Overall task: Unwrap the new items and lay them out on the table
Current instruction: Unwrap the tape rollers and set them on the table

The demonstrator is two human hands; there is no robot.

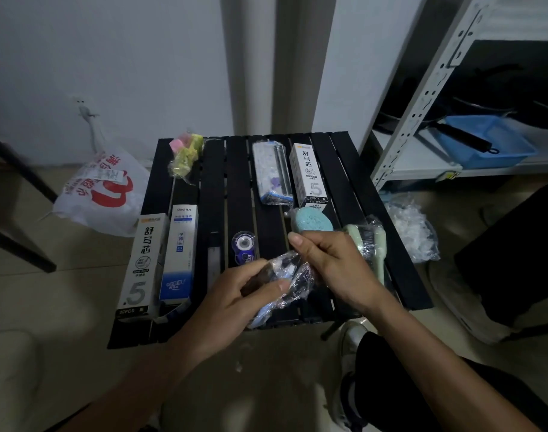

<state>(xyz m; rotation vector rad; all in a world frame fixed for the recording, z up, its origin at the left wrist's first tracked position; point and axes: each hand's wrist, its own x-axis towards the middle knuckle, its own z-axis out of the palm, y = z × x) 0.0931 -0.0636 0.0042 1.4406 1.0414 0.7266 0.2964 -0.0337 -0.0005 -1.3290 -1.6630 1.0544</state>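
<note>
Over the near edge of the black slatted table (391, 232), my left hand (235, 294) grips a small item in clear plastic wrap (290, 277). My right hand (332, 263) pinches the upper part of that wrap. On the table lie two white refill boxes (142, 263) (308, 173), a blue-and-white box (181, 251), a correction tape (244, 246), a wrapped blue pack (271, 173), a wrapped yellow and pink bundle (187, 154), a teal round sponge (313, 221) and wrapped green brushes (367, 241).
A white and red plastic bag (101, 191) lies on the floor to the left. Crumpled clear wrap (411, 226) lies on the floor to the right. A metal shelf (422, 104) with a blue tray (487, 140) stands at the right. My shoe (350, 341) is below the table edge.
</note>
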